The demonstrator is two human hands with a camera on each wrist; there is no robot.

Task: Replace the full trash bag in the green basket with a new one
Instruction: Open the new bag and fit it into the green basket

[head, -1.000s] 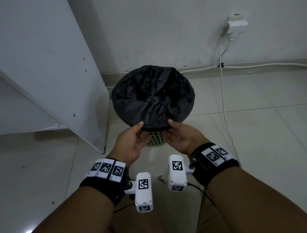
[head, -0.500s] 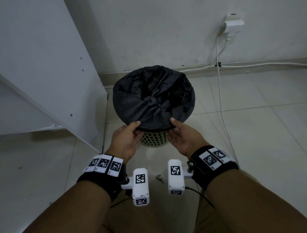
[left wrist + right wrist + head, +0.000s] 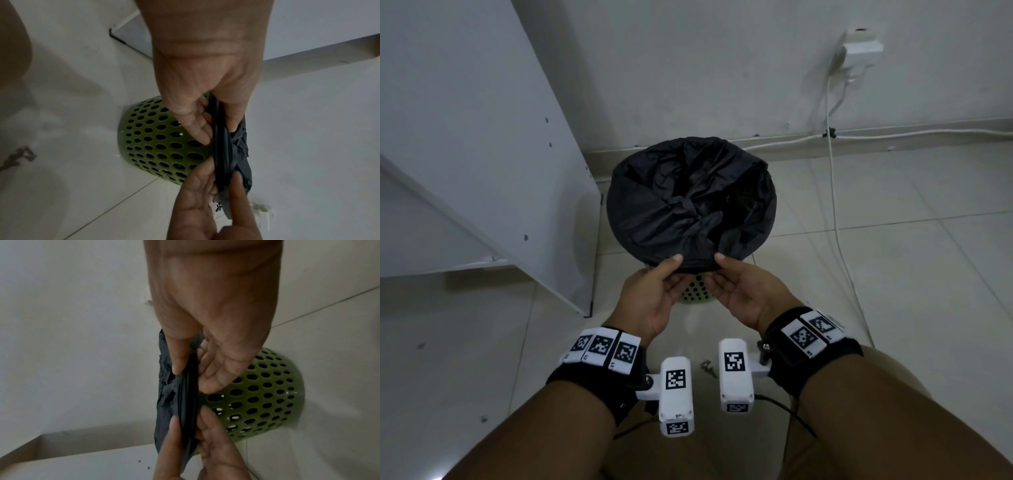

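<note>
Both hands shifted closer; left hand (image 3: 654, 294), right hand (image 3: 746, 291) pinch trash bag (image 3: 688, 202) hem.

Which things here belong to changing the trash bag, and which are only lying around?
Job:
- black trash bag, rim pinched by both hands
- green basket
- left hand
- right hand

Lying about:
- white board leaning at left
- white cable
- wall socket
- small dark item on the floor

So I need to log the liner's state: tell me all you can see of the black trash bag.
The black trash bag is thin, crinkled plastic lining the green basket, its mouth folded out over the rim. Its middle is bunched in creases; contents aren't visible. The left hand and right hand each pinch the folded near edge, thumb on top, fingers beneath.
</note>
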